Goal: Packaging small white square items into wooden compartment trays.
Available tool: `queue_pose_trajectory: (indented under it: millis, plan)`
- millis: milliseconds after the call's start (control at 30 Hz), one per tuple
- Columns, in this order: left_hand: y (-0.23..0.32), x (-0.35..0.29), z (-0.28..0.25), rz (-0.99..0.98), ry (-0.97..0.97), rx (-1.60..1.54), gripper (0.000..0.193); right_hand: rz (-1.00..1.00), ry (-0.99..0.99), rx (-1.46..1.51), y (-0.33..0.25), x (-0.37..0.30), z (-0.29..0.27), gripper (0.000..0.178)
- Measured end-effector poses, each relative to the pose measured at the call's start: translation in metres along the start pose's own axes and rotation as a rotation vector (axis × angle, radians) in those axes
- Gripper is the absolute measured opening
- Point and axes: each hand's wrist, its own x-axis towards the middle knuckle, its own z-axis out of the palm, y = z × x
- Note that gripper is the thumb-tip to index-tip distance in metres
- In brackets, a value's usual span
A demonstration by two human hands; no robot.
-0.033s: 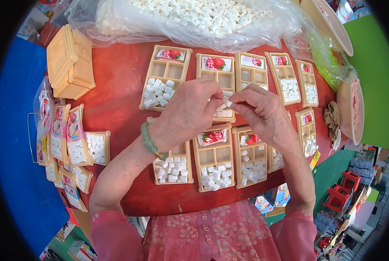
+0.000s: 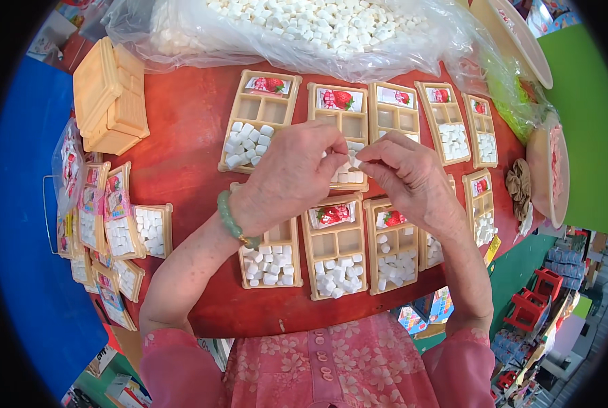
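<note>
Red paint covers the bench (image 2: 188, 122), on which two rows of beige trays are set out, with a blue surface (image 2: 28, 231) seen to the left. Over the second tray (image 2: 353, 124) of the far row, the left hand (image 2: 291, 162) and the right hand (image 2: 409, 178) are brought near each other, thumbs and forefingers bent inward. White marshmallows (image 2: 350, 178) are seen in that tray, just below the fingertips; whether one is pinched by either hand cannot be told. A packet (image 2: 338, 100) printed with a strawberry is held in the tray's top compartment, and the two small compartments beneath are partly covered by the left hand. A green bracelet (image 2: 227, 214) is worn on the left wrist. Beyond the trays, many more marshmallows are heaped in a clear plastic bag (image 2: 174, 30). Stacked trays (image 2: 110, 102) are placed at the far left; nearer, filled trays (image 2: 140, 253) are piled. At the right, a crumpled brown cloth (image 2: 518, 187) is left beside a basin (image 2: 559, 216).
</note>
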Motion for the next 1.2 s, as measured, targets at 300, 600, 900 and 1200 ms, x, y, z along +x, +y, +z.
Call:
queue_pose_trajectory:
  millis: [300,600,900,1200]
  plan:
    - [0.002,-0.001,-0.016,-0.253,-0.035,-0.201,0.013,-0.104,-0.011,-0.103,0.000,0.005,0.010,0.016]
    - [0.003,-0.002,-0.013,-0.238,-0.028,-0.196,0.015,-0.036,0.011,-0.098,-0.003,0.005,0.012,0.011]
    - [-0.004,-0.003,-0.005,-0.130,-0.031,-0.107,0.011,-0.025,-0.013,-0.121,-0.007,0.008,0.009,0.017]
    - [-0.009,-0.004,-0.005,-0.099,-0.062,-0.069,0.010,-0.038,-0.098,-0.143,-0.006,0.007,0.007,0.020]
